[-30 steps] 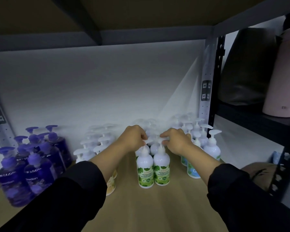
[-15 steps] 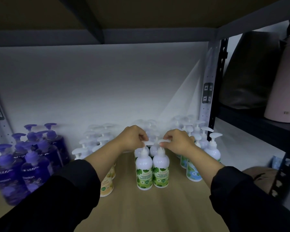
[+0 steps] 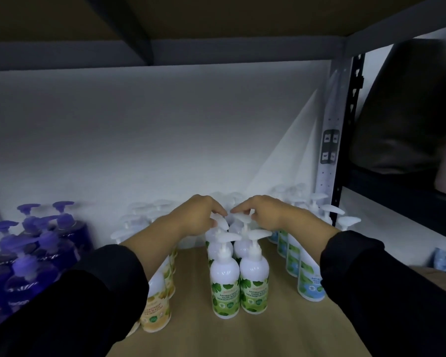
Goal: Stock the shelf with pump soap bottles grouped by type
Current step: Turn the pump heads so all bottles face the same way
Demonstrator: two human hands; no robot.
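At far left stand the translucent purple plastic pump bottles [image 3: 34, 256], then the white bottles with yellow-orange labels [image 3: 157, 302], partly hidden by the left sleeve. The left hand [image 3: 196, 215] pinches the white pump head [image 3: 220, 222] of a second-row green-leaf-labelled white bottle; the right hand [image 3: 262, 212] pinches its neighbour's pump head [image 3: 242, 218]. A second ago both hands worked the front green pair [image 3: 238, 287]; they have since reached one row deeper (the front nozzles now point right, matched). That suggests the green column is placed and only being tidied. Rightmost stand the white bottles with blue-green labels [image 3: 310, 284], beside the grey metal shelf upright [image 3: 328, 140].
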